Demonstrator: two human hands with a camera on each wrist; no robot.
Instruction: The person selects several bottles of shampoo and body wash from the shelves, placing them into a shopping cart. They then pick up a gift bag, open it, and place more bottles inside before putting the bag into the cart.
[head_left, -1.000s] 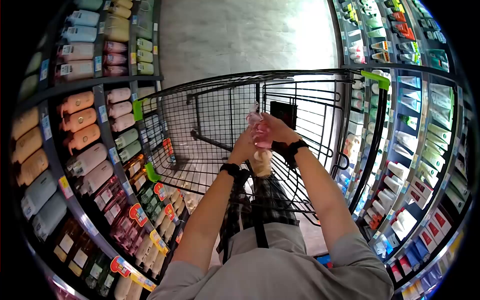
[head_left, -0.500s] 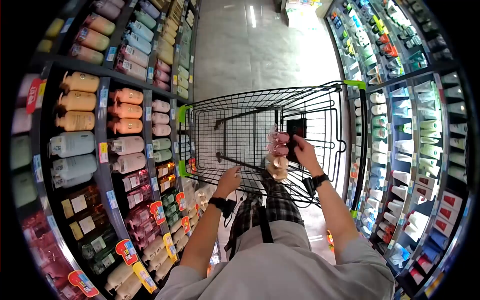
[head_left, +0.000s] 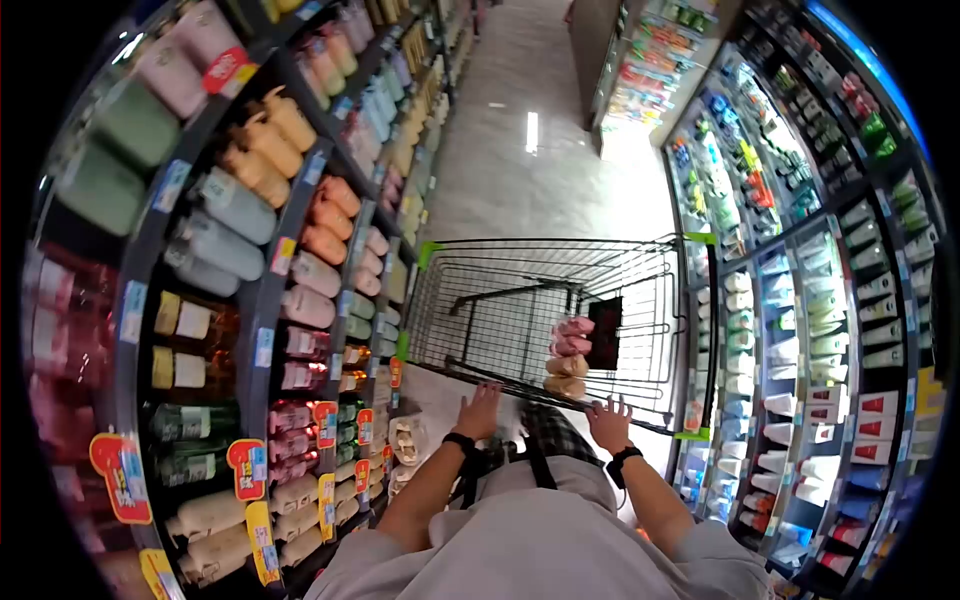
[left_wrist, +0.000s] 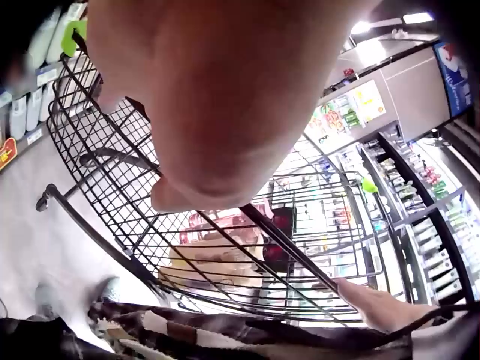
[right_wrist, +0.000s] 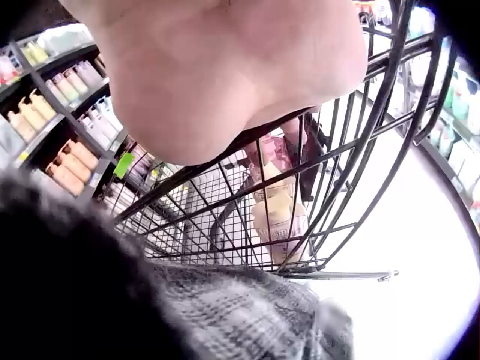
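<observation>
The black wire shopping cart (head_left: 540,245) lies sideways before the person. On its near rim rest both hands: the left hand (head_left: 480,410) towards the left, the right hand (head_left: 609,425) towards the right, fingers extended over the wire. Inside, pink bottles (head_left: 572,337) lie beside beige bottles (head_left: 566,378), touched by neither hand. Close up in the left wrist view, the left hand (left_wrist: 221,97) covers part of the rim, its fingertips largely hidden. The right hand (right_wrist: 225,75) lies over the rim in the right wrist view, with the beige bottles (right_wrist: 279,217) below it.
Shelves of pump bottles (head_left: 322,225) line the left side, with red price signs (head_left: 246,470) along the lower edges. Shelves of tubes (head_left: 873,430) stand on the right. A grey floor aisle (head_left: 500,170) runs ahead. A black panel (head_left: 604,333) hangs inside the cart.
Both hands have come back from around the bottles to the cart's near rim. The bottles now lie released in the cart. The head view has shifted, showing more of the aisle ahead.
</observation>
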